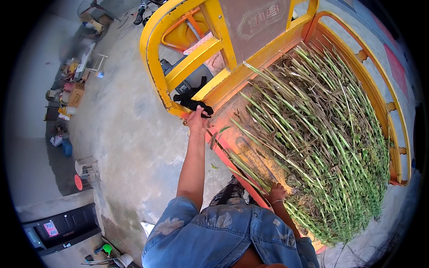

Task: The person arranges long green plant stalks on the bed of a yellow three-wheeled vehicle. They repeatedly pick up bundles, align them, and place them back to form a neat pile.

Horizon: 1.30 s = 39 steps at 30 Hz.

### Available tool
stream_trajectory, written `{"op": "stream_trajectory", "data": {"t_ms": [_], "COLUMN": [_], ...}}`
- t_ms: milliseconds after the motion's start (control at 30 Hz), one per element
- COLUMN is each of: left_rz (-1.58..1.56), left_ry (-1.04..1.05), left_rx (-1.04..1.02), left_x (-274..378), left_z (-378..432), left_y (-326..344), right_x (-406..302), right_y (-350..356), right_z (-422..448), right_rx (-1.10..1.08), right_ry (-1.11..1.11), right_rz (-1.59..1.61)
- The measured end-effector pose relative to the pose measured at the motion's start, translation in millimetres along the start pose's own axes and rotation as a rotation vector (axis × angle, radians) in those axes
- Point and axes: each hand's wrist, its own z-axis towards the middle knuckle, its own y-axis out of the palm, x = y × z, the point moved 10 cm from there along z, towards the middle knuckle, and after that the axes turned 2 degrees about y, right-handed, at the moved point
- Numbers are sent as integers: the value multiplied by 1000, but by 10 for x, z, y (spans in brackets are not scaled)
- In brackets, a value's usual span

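Note:
My left hand [197, 119] grips a piece of black cloth [194, 103] at the front corner of a cargo tricycle's yellow-orange bed [234, 115]. Part of the cloth lies over the bed's lower front rail. Cut, leafy plant stalks [321, 134] cover much of the bed, bare stems towards the front and green leaves towards the rear. My right hand [277, 193] is low over the near side of the bed, beside a thin bunch of stalks [249, 169] along its edge. Whether its fingers hold any stalk is not clear.
The yellow front frame [172, 75] rises beyond my left hand, and a side rail [385, 90] bounds the bed's far side. Boxes [76, 94] and other goods line the wall at left. A red-topped stool [78, 182] stands on the concrete floor [134, 134].

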Motion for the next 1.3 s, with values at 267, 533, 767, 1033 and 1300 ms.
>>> {"op": "stream_trajectory", "data": {"t_ms": [267,533,767,1033,1300], "left_rz": [-82,469,57,-576,-478], "left_ry": [27,328,-59,-472,-405], "left_rx": [-141,-339,-240,-123,-258], "left_x": [-6,-347,139,2,-10], "left_z": [-636,-1072,-654,310,423], "left_y": [17,-382,-113,498,401], "right_x": [-1791,-3056,-2698,-1550,984], "right_y": [-2439,-2228,-2660,-2105,-678], "right_z": [450,777,160,-528,-1416], "right_rx": [261,-133,314,181,221], "right_ry": [-694,-675,-854,-897,-65], "right_rz": [1291,1360,957,830,1257]}}
